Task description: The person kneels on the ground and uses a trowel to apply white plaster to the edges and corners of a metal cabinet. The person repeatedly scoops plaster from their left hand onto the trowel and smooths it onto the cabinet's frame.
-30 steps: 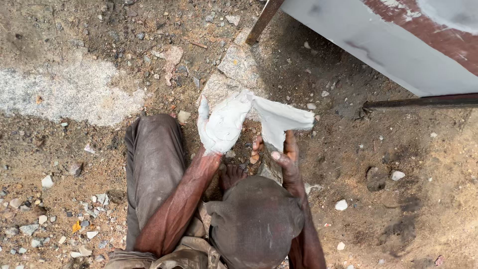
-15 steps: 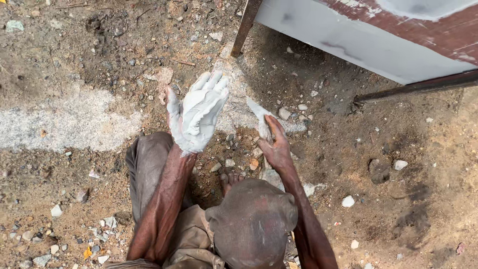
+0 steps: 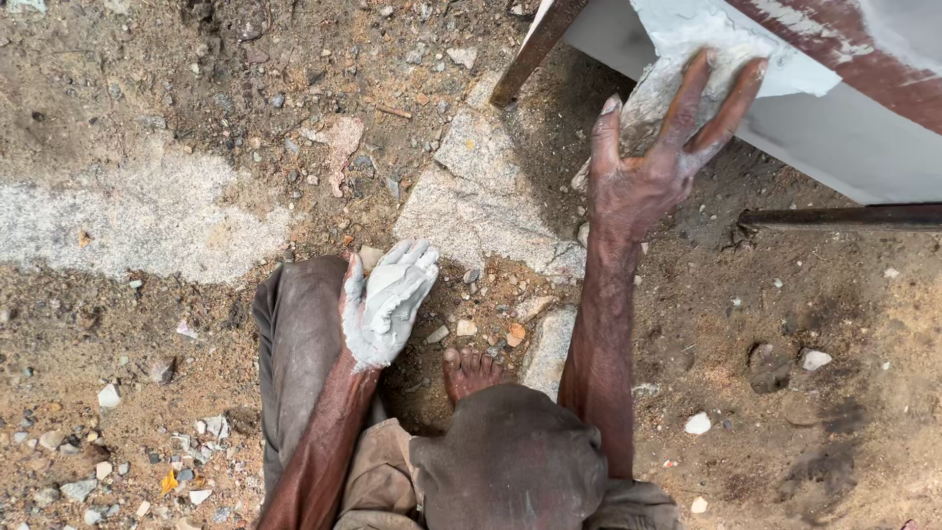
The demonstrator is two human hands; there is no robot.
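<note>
The right hand (image 3: 648, 167) reaches up toward one o'clock and presses flat, fingers spread apart, on a lump of pale grey paste (image 3: 687, 59) that sits against the white panel (image 3: 834, 147) at the top right of the view. The paste lies under and above the fingertips, smeared onto the panel's lower edge, next to the dark slanting frame leg (image 3: 535, 49) at twelve o'clock.

The left hand (image 3: 388, 299) rests near the middle of the view, at about nine o'clock from the bare foot (image 3: 473, 371); it is open, fingers loosely together, holding nothing, and is coated white with the same paste (it reads almost like a glove).

By the look of it the paste is soft, wet and sticky: it takes the shape of the palm, clings to skin and would tear or slump if pinched. It handles best scooped in a cupped palm or pushed flat with the whole hand, not gripped at an edge. It seems fairly heavy for its bulk and likely to drop off the panel unless pressed on firmly.

Below lie sandy ground (image 3: 147, 412), scattered pebbles and a flat stone slab (image 3: 471, 196).
</note>
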